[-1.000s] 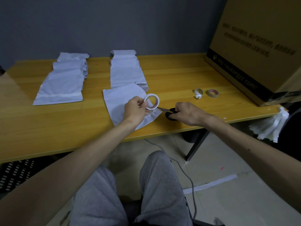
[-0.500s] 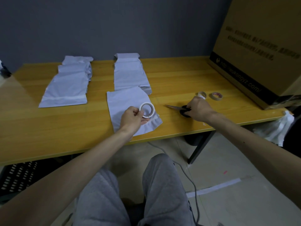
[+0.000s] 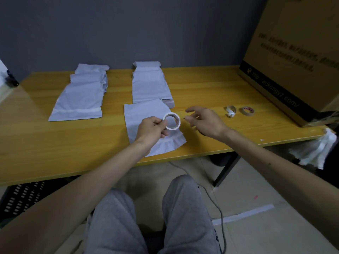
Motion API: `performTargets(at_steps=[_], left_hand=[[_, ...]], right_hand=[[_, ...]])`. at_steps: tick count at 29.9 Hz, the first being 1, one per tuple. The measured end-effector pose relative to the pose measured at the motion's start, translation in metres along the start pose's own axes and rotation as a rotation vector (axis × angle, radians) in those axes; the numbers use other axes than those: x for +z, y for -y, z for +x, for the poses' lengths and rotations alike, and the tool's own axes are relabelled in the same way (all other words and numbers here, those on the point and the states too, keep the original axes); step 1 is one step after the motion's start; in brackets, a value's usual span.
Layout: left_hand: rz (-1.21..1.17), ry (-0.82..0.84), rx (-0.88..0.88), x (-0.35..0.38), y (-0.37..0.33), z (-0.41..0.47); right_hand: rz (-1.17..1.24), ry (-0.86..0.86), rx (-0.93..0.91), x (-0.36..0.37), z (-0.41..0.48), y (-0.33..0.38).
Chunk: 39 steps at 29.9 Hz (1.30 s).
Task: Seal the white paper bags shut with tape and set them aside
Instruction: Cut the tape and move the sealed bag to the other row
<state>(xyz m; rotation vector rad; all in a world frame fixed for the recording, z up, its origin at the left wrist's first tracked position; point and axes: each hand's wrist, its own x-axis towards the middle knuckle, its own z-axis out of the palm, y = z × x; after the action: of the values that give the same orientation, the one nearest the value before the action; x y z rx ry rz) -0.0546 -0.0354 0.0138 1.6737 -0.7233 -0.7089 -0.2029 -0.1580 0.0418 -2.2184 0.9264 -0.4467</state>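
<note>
A white paper bag (image 3: 145,112) lies flat on the yellow table (image 3: 211,92), its folded end near the front edge. My left hand (image 3: 152,128) pinches a white tape roll (image 3: 171,121) upright above that bag. My right hand (image 3: 201,119) hovers just right of the roll with fingers spread and empty, reaching toward it. A small dark bit under my right wrist looks like the scissors, mostly hidden. One stack of white bags (image 3: 80,96) lies at the back left, another stack (image 3: 149,83) at the back middle.
A crumpled tape piece (image 3: 230,110) and a brown tape roll (image 3: 247,110) sit on the table to the right. A large cardboard box (image 3: 293,57) fills the right end. White bags (image 3: 315,153) hang off the right corner. A cable runs on the floor.
My right hand has left the scissors on the table and moved left toward the tape roll, fingers now spread. The left hand keeps holding the roll above the bag.
</note>
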Motion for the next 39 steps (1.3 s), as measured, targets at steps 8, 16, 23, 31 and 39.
performTargets(at_steps=[8,16,23,31,39], left_hand=[[0.102,0.119,0.064,0.015,-0.006,0.01],[0.596,0.351,0.366,0.011,0.01,0.012],[0.762,0.499,0.428,0.012,0.01,0.021],[0.915,0.623,0.497,0.012,-0.001,0.04],[0.93,0.723,0.467,0.015,-0.014,0.053]], right_hand=[[0.32,-0.061,0.221,0.011,0.005,-0.003],[-0.069,-0.093,0.259,0.004,0.015,-0.014],[-0.338,-0.148,0.156,0.018,0.014,-0.022],[-0.258,-0.077,0.086,0.026,-0.024,-0.017],[-0.039,0.048,0.238,0.04,-0.022,-0.006]])
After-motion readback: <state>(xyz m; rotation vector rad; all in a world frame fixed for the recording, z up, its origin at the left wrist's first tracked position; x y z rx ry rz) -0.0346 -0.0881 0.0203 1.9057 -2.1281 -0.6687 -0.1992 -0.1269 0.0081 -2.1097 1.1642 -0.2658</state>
